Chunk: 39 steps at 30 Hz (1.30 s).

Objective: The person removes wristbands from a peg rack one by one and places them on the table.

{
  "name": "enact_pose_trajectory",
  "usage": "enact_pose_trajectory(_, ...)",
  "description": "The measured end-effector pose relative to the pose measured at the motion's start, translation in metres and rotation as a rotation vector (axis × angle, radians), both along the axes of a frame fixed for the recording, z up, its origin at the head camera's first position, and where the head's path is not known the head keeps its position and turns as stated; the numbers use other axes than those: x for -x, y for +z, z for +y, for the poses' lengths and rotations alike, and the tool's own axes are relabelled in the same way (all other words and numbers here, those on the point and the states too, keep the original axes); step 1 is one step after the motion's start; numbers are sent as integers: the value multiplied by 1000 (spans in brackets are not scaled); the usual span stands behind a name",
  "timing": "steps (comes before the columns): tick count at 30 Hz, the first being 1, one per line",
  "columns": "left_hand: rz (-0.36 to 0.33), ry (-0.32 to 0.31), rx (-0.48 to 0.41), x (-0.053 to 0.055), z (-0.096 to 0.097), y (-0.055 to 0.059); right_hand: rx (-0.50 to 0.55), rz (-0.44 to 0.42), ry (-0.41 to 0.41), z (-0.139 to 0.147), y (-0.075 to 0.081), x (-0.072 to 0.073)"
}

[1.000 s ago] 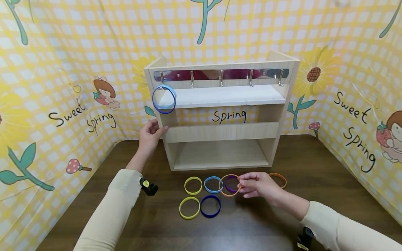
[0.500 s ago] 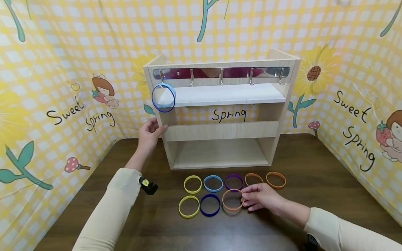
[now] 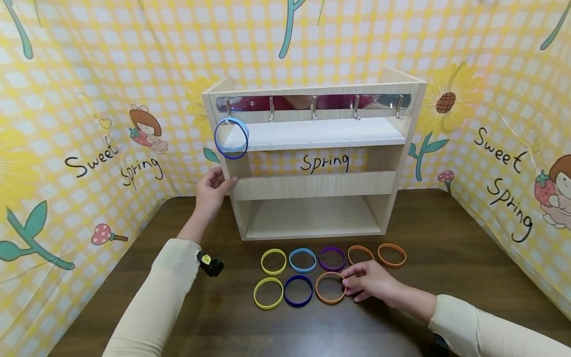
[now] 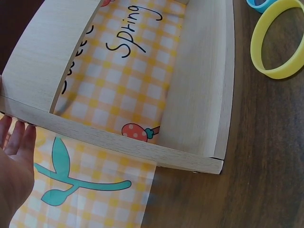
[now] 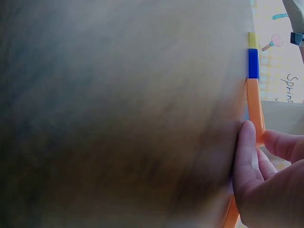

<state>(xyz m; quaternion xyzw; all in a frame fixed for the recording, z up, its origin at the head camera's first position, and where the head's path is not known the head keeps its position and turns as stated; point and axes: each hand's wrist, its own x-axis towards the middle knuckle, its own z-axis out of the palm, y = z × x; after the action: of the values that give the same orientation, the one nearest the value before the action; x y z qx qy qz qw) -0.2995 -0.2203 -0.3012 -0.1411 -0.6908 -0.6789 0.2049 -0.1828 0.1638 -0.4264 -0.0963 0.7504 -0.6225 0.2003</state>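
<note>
My right hand [image 3: 372,282] pinches the right edge of an orange silicone wristband [image 3: 330,301], which lies on the table at the right end of the front row. In the right wrist view, thumb and fingers meet at the end of that orange band [image 5: 255,102]. My left hand [image 3: 210,193] holds the left side panel of a small wooden shelf [image 3: 316,185], thumb on its front edge. Beside the held band lie a dark blue wristband [image 3: 298,304] and a yellow one [image 3: 268,307]. Behind it are purple [image 3: 332,249] and orange [image 3: 359,247] wristbands, the latter partly covered by my right hand.
A metal hook strip [image 3: 292,102] runs across the shelf's top; dark blue [image 3: 234,157] and light blue [image 3: 244,130] wristbands hang from its leftmost hook. The back row also has yellow [image 3: 273,273], light blue [image 3: 302,270] and orange [image 3: 392,266] wristbands. Patterned cloth [image 3: 178,64] surrounds the table.
My right hand has brought the orange wristband toward me, from in front of the purple one down to the table beside the dark blue one. My left hand stays on the shelf.
</note>
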Motion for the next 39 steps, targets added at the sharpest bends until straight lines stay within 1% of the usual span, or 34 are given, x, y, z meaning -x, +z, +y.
enact_pose_trajectory(9, -6, -5, -7, 1, 0, -1, -26, 29, -15, -1, -4, 1)
enact_pose_trajectory(19, 7, 3, -20, -1, 0, 0, -46, 55, -19, -2, -2, -1)
enact_pose_trajectory(24, 9, -4, -30, 0, 0, 0, -51, 55, -16, -1, 0, -1)
enact_pose_trajectory(29, -1, -7, -35, -1, 1, 1, -48, 71, -13, 0, 7, 1)
enact_pose_trajectory(34, -5, -6, -30, 0, 1, 1, -7, 82, -22, -5, 20, 7)
enact_pose_trajectory(39, -12, -2, -28, 10, -4, -7, 31, 100, -34, -17, 37, 17)
